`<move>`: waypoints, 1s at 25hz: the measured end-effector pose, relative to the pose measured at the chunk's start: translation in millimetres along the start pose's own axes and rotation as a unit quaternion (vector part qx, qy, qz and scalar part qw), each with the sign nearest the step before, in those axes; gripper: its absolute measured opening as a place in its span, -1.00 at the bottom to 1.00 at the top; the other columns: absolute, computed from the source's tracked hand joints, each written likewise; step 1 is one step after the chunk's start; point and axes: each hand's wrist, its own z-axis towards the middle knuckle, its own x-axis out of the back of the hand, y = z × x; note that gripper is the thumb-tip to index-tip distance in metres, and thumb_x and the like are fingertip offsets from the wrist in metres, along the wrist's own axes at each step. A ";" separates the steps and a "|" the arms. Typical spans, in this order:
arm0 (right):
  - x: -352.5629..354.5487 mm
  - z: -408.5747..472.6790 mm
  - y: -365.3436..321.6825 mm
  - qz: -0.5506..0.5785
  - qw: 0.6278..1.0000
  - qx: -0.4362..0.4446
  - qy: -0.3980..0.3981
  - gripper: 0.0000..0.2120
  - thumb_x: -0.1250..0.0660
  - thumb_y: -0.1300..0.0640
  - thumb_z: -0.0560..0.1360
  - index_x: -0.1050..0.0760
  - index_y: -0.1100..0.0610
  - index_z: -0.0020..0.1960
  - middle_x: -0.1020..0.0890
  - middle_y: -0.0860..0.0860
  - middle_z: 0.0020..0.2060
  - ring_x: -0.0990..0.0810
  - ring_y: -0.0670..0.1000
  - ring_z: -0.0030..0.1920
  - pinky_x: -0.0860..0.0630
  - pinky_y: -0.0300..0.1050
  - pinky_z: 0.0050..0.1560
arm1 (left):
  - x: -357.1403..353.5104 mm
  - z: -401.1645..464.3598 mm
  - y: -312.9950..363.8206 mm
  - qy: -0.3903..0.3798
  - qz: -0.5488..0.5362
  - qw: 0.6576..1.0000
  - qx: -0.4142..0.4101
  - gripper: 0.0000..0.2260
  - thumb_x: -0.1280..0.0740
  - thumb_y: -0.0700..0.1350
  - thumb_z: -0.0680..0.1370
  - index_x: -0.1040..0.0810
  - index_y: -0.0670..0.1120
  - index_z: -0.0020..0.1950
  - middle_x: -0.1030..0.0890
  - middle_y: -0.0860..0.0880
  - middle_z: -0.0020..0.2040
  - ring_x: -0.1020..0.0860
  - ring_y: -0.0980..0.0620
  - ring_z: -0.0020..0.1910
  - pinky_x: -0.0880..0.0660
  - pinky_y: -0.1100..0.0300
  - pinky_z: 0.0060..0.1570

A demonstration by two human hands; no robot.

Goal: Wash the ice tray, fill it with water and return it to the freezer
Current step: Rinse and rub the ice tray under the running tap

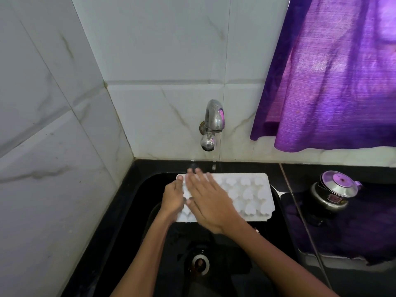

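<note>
A white ice tray (248, 196) with heart-shaped cells is held level over the black sink (141, 213), under the tap. My left hand (173, 198) grips the tray's left end, thumb on top. My right hand (209, 200) lies flat across the tray's left half, fingers spread and pointing away from me, palm on the cells. The steel wall tap (212, 125) hangs just above the tray's far edge, and a thin trickle of water drips from it. The tray's left cells are hidden under my hands.
The sink's drain (200, 264) lies below the tray, near me. A small steel pressure cooker (333, 194) stands on the black counter at right. A purple curtain (330, 71) hangs over the counter's back right. Tiled walls close off the left and back.
</note>
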 end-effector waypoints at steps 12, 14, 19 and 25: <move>-10.8 -0.4 4.1 -0.055 0.995 -0.057 0.052 -0.45 0.06 -0.07 0.60 -0.18 0.21 0.49 -0.25 0.13 0.48 -0.19 0.10 0.49 -0.18 0.10 0.46 | -2.9 -5.6 1.9 -0.066 -0.040 0.997 0.019 -0.64 -0.04 0.02 0.65 -0.54 -0.16 0.01 -0.64 -0.12 -0.10 -0.62 0.03 -0.16 -0.54 0.25 -0.25; -11.7 4.4 -6.8 -0.061 0.997 -0.004 0.046 -0.48 0.04 -0.02 0.60 -0.19 0.20 0.49 -0.25 0.11 0.48 -0.17 0.09 0.50 -0.06 0.06 0.45 | -3.0 -3.1 4.1 -0.077 -0.066 0.995 0.014 -0.65 -0.07 -0.02 0.65 -0.56 -0.21 0.08 -0.66 -0.15 -0.03 -0.64 -0.01 -0.05 -0.57 0.22 -0.13; -15.8 -26.2 15.1 -0.047 0.996 0.079 -0.007 -0.51 0.08 -0.03 0.64 -0.04 0.10 0.53 -0.14 0.02 0.52 -0.04 0.00 0.52 0.07 -0.04 0.46 | 3.0 4.9 8.1 -0.044 -0.079 0.995 0.029 -0.63 -0.05 0.02 0.65 -0.54 -0.16 -0.07 -0.65 -0.13 -0.12 -0.63 -0.04 -0.15 -0.58 0.08 -0.12; -9.1 -33.1 34.3 -0.085 0.995 -0.040 0.043 -0.48 0.18 -0.08 0.64 -0.13 0.12 0.51 -0.22 0.07 0.49 -0.17 0.11 0.50 -0.04 0.05 0.41 | -9.5 4.5 12.8 -0.036 -0.101 0.993 0.046 -0.65 -0.01 0.04 0.65 -0.50 -0.11 -0.04 -0.64 -0.08 -0.14 -0.63 -0.03 -0.18 -0.57 0.12 -0.26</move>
